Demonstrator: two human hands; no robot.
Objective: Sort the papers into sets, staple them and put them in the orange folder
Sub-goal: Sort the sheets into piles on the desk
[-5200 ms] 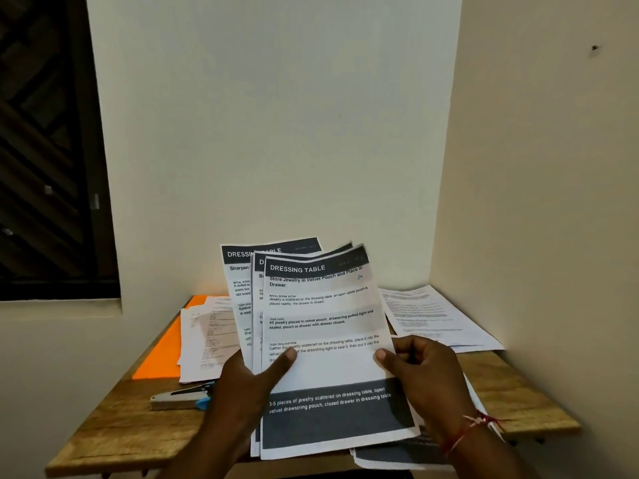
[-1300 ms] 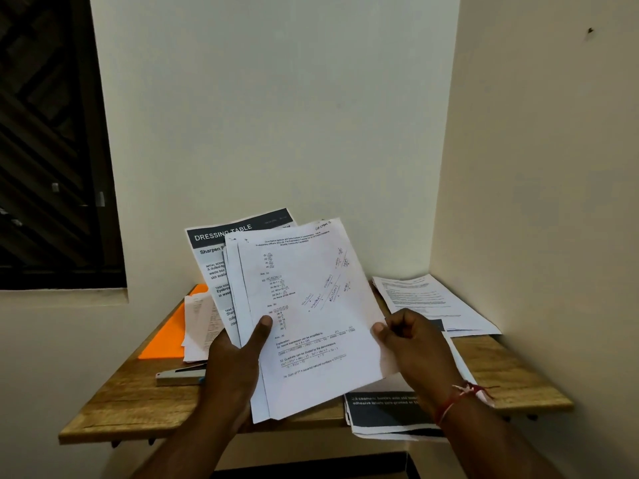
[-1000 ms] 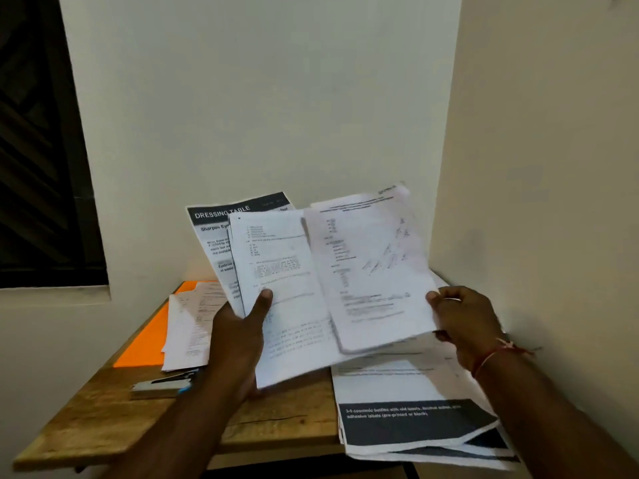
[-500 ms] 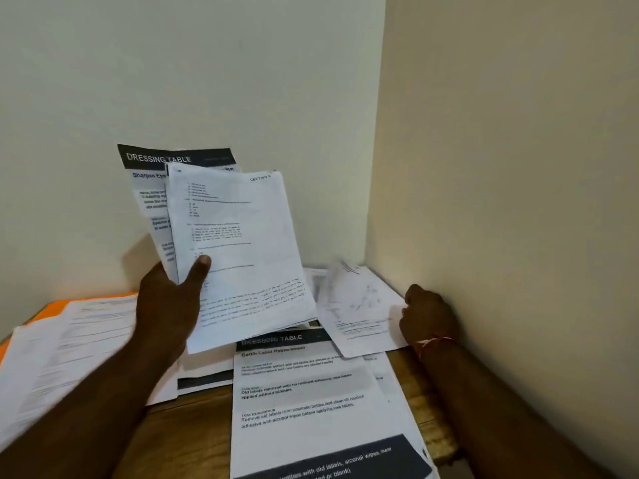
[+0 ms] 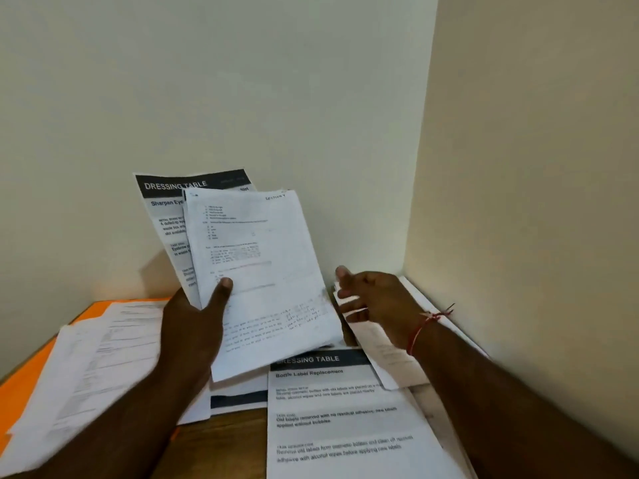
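Papers held up off the tabletop in the left hand. Thumb clamped on the front face, the other fingers hidden behind the sheaf. Front sheet is white with small print and a handwritten note at its top right corner. Fanned out behind it toward 10 o'clock is a sheet with a black "DRESSING TABLE" header. Sheaf tilted, top leaning toward 11.

Right hand at 3 o'clock of the sheaf, just beside its right edge. Its fingers are straight and spread, gripping nothing. Red thread round the wrist. Under that hand, white sheets lie flat in the wall corner; cannot tell if the hand touches them.

Orange folder lies flat on the tabletop at 8 o'clock of the frame. It is mostly covered by a loose pile of printed sheets, so only its left edge and far corner show.

At 5 o'clock, the "Bottle Label Replacement" sheet lies face up on top of other sheets. Its top left corner sits below the raised sheaf. A dark-banded sheet pokes out at its 9 o'clock side.
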